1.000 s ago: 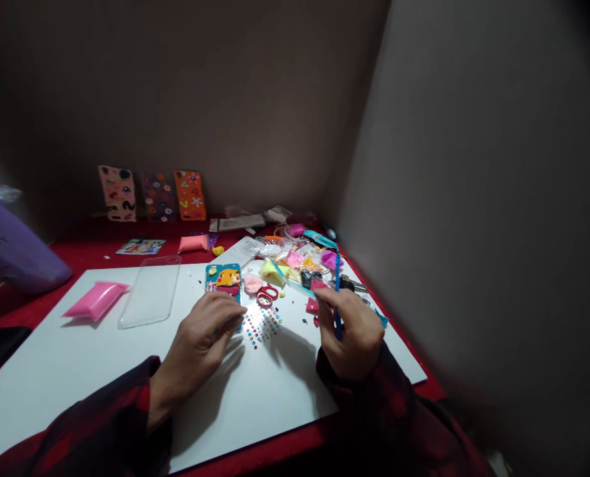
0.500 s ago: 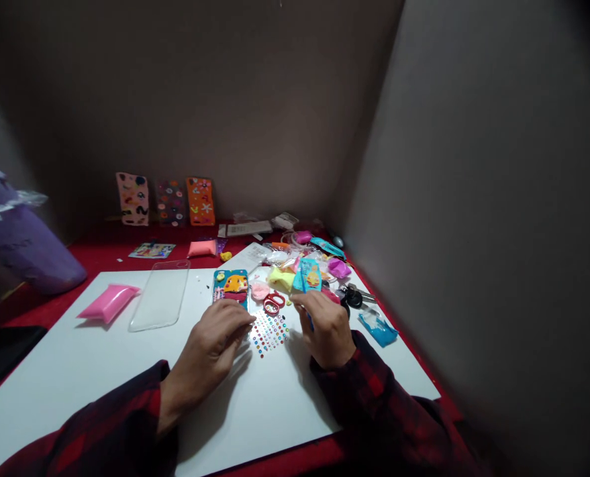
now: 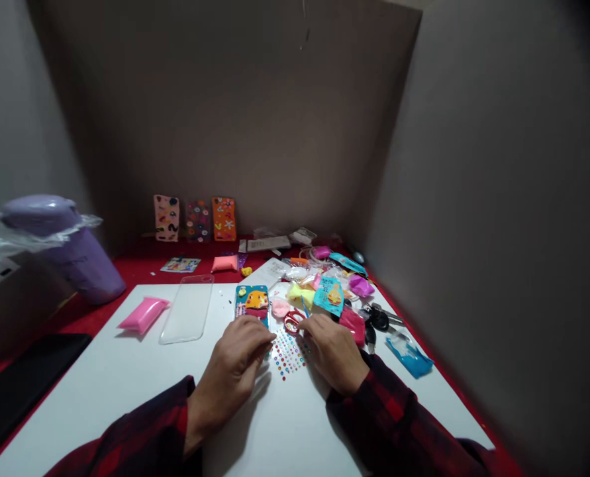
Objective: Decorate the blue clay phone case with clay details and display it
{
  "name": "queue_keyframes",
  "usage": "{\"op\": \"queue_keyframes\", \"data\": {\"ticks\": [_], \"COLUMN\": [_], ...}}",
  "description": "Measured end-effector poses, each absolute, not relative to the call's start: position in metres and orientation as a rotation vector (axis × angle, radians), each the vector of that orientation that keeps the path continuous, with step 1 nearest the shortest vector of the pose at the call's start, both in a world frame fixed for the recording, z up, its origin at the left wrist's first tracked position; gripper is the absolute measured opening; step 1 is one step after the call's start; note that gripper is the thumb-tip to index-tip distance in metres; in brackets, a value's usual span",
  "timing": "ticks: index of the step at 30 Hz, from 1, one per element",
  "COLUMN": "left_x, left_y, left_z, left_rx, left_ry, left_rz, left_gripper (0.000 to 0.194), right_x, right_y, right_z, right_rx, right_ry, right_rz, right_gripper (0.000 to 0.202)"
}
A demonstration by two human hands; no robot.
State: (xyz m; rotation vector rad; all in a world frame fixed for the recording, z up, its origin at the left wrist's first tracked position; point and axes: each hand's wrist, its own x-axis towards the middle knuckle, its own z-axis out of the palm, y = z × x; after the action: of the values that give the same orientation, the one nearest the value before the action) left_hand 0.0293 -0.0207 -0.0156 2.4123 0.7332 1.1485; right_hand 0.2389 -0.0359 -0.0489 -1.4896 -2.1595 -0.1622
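Note:
A teal phone case (image 3: pixel 257 299) with orange and red clay figures lies on the white board, its lower part covered by my left hand (image 3: pixel 235 364). That hand's thumb and fingers are pinched together at the left edge of a sheet of stick-on gems (image 3: pixel 289 358); whatever is between them is too small to make out. To the right of the gems, my right hand (image 3: pixel 335 352) is closed, with a thin blue stick (image 3: pixel 305 307) poking up from its fingers. Red-handled scissors (image 3: pixel 293 322) and a flattened pink clay lump (image 3: pixel 280 307) lie just beyond the gems.
A clear phone case (image 3: pixel 188 310) and a pink clay packet (image 3: pixel 144 315) lie left. Clay packets, including a light-blue one (image 3: pixel 329 295), and keys (image 3: pixel 380 318) crowd the right. A purple tumbler (image 3: pixel 83 258) stands far left. Decorated cases (image 3: pixel 224 218) lean on the wall.
The camera view has shifted, so the scene sits further right and lower. My right hand has come down closer to the gem sheet and scissors. My left hand stays at the sheet's left edge.

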Motion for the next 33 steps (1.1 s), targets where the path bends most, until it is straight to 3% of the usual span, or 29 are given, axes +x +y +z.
{"op": "queue_keyframes", "data": {"ticks": [7,19,28,33], "left_x": [0.027,0.037,0.038,0.039], "left_y": [-0.021,-0.036,-0.035,-0.032], "left_z": [-0.018,-0.015,-0.007,-0.012], "left_rx": [2.381,1.976,1.603,1.71], "left_ry": [0.758,0.838,0.867,0.912], "left_rz": [1.094,0.756,0.66,0.72], "left_gripper": [0.02,0.031,0.031,0.024], "right_x": [0.241,0.213,0.21,0.223], "right_y": [-0.035,-0.062,-0.059,-0.063], "right_z": [-0.052,-0.029,-0.026,-0.022], "right_rx": [-1.457,-0.845,-0.837,-1.02], "right_ry": [-2.126,-2.004,-1.894,-1.74], "right_rz": [-0.175,-0.097,0.078,-0.02], "right_gripper": [0.015,0.02,0.017,0.018]}}
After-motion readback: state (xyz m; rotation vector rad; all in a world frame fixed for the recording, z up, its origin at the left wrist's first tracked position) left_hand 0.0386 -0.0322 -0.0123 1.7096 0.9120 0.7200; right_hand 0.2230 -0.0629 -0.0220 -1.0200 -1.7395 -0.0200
